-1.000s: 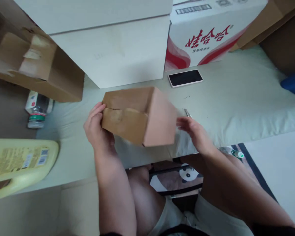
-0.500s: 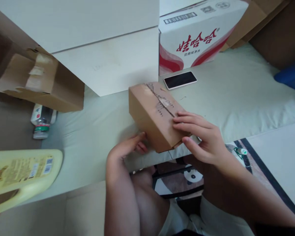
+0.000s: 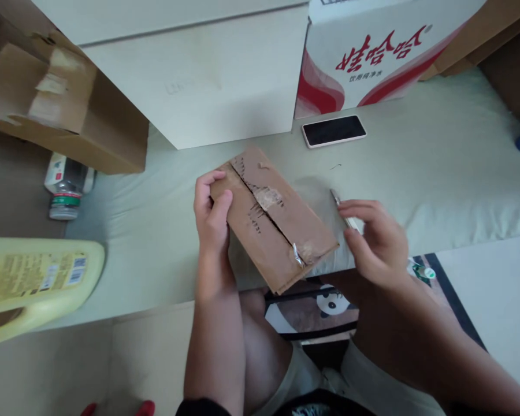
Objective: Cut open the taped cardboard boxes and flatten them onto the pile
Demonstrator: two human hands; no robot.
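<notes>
A small brown cardboard box (image 3: 277, 225) with a torn tape seam on top lies tilted at the near edge of the pale sheet-covered surface (image 3: 437, 173). My left hand (image 3: 212, 219) grips the box's left end, thumb on top. My right hand (image 3: 379, 242) is off the box, to its right. Its fingers are curled apart over the near end of a thin metal tool (image 3: 335, 197) that lies on the sheet.
A phone (image 3: 333, 131) lies face up behind the box. A large white box (image 3: 199, 86), a red-and-white carton (image 3: 372, 63) and an open brown carton (image 3: 69, 115) stand at the back. A bottle (image 3: 65, 193) and a yellow jug (image 3: 30, 283) lie left.
The box has been turned over, its taped seam now facing up. My left hand shifted to its left end. My right hand came off the box and moved right onto the metal tool.
</notes>
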